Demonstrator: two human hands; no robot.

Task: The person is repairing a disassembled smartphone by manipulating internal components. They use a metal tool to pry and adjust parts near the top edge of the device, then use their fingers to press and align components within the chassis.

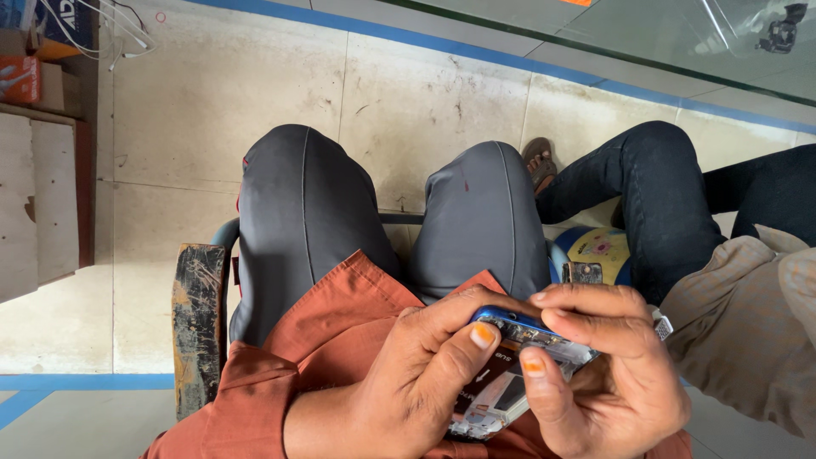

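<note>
View: head camera, looking straight down at the lap of a seated person.
Left hand (408,382): at 6 o'clock in the frame, fingers curled shut around the phone's left side, thumb (472,340) pressed along its top edge.
Right hand (608,365): at 5 o'clock, fingers wrapped over the top edge, thumb (540,382) lying on the exposed inner face.
Opened mobile phone (510,378): blue-framed, held between both hands just above the lap, at 5 o'clock. The back cover is off, and small parts along the upper edge and a pale inner plate show.
Progress: judged from the bare interior, the opening step looks done. No tool is in either hand, so I cannot say which inner part is being worked on, or how much is left.
Surroundings: grey trousers (374,221) and rust-orange shirt (314,340) of the wearer; a worn wooden stool edge (197,323) at 8 o'clock; a second person's dark-trousered leg (654,204) at 3 o'clock, sandalled foot (538,161) beside it; tiled floor (212,93).
Hidden: the phone's lower end is cut off by the frame edge and its middle is covered by the thumbs. A small metal object (582,273) just above the right hand is too unclear to name.
</note>
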